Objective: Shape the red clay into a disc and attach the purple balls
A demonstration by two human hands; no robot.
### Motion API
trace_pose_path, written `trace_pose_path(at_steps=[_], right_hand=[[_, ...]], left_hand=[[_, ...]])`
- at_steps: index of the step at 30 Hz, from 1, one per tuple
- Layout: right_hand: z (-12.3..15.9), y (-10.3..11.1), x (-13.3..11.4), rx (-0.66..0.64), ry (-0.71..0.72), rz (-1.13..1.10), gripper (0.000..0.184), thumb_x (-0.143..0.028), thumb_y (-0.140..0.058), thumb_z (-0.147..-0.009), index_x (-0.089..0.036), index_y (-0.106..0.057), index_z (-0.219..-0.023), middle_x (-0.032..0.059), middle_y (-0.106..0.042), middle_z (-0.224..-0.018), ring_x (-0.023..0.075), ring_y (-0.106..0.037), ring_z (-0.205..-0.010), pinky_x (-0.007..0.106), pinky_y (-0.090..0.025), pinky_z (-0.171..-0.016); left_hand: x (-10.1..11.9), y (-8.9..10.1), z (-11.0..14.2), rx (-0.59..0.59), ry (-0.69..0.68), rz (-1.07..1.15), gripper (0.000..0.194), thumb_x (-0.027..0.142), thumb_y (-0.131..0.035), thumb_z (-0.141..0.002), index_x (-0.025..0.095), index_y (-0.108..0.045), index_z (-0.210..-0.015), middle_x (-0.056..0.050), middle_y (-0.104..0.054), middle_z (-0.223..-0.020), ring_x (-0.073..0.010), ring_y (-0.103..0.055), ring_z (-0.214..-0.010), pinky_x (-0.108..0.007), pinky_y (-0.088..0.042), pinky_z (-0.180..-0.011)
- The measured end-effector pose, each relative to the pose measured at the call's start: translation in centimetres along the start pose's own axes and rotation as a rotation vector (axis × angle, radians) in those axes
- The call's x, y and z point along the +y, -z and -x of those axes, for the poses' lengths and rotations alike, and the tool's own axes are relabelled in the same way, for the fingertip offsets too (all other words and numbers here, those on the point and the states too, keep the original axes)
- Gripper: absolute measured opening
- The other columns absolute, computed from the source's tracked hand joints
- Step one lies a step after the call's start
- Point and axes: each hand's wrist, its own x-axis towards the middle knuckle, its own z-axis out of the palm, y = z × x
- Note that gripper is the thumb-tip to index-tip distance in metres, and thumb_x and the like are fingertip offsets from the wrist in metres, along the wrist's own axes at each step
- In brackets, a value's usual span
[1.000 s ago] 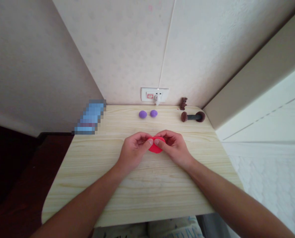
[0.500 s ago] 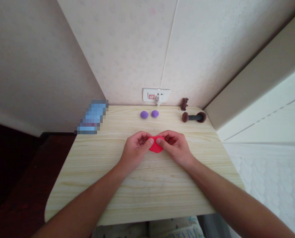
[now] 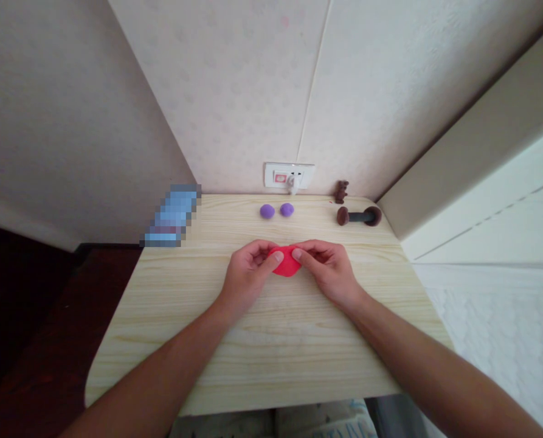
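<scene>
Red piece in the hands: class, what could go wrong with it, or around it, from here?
The left hand and right hand pinch opposite sides of the red piece, so uneven pulling might stretch or tear it. The two purple lumps sit just beyond the hands; a forward reach could knock them.

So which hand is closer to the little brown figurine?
The right hand. It grips the red piece, in front of the figurine and slightly left of it; the left hand is farther left, across the piece.
</scene>
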Motion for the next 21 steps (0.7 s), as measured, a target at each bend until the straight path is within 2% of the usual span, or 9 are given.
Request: trace_pose_path(at_steps=[4, 7, 11, 17, 21], right_hand=[[-0.04, 0.05, 0.00, 0.013, -0.002, -0.006, 0.024, -0.042, -0.083, -0.079, -0.021, -0.081, -0.090, 0.0034, -0.079, -0.081, 0.0168, -0.070, -0.074, 0.031, -0.058, -0.074], [-0.01, -0.10, -0.08, -0.017, -0.026, -0.050, 0.028, -0.041, -0.086, -0.075, -0.022, -0.079, -0.094, 0.0027, -0.079, -0.082, 0.0159, -0.070, -0.074, 0.030, -0.058, -0.074], [0.07, -0.32, -0.20, -0.088, -0.049, -0.076, 0.029, -0.039, -0.091, -0.068, -0.020, -0.078, -0.086, 0.0019, -0.076, -0.077, 0.0148, -0.068, -0.069, 0.029, -0.057, -0.070], [0.15, -0.32, -0.10, -0.058, -0.078, -0.039, 0.030, -0.034, -0.094, -0.062, -0.017, -0.074, -0.077, -0.0012, -0.069, -0.065, 0.0114, -0.058, -0.057, 0.024, -0.049, -0.056], [0.23, -0.37, -0.27, -0.070, -0.073, -0.036, 0.029, -0.035, -0.093, -0.064, -0.017, -0.073, -0.077, -0.0017, -0.068, -0.064, 0.0109, -0.057, -0.056, 0.024, -0.048, -0.056]], left_hand=[[0.02, -0.03, -0.03, -0.003, 0.014, 0.011, 0.029, 0.036, -0.084, -0.073, 0.016, -0.073, -0.091, -0.004, -0.076, -0.087, -0.0172, -0.069, -0.080, -0.029, -0.054, -0.079], [0.15, -0.09, 0.01, -0.007, 0.015, -0.014, 0.029, 0.036, -0.084, -0.074, 0.015, -0.074, -0.091, -0.005, -0.077, -0.086, -0.0180, -0.070, -0.079, -0.030, -0.055, -0.078], [0.10, -0.06, 0.10, -0.050, 0.000, -0.024, 0.025, 0.034, -0.081, -0.077, 0.015, -0.073, -0.090, -0.005, -0.076, -0.086, -0.0171, -0.070, -0.078, -0.029, -0.056, -0.077], [-0.12, -0.10, 0.23, -0.127, 0.006, -0.033, 0.020, 0.029, -0.082, -0.074, 0.016, -0.071, -0.085, -0.004, -0.075, -0.081, -0.0160, -0.068, -0.075, -0.028, -0.055, -0.073], [-0.14, -0.16, 0.25, -0.113, -0.007, -0.052, 0.019, 0.029, -0.081, -0.075, 0.015, -0.072, -0.084, -0.003, -0.074, -0.079, -0.0152, -0.067, -0.072, -0.027, -0.054, -0.069]])
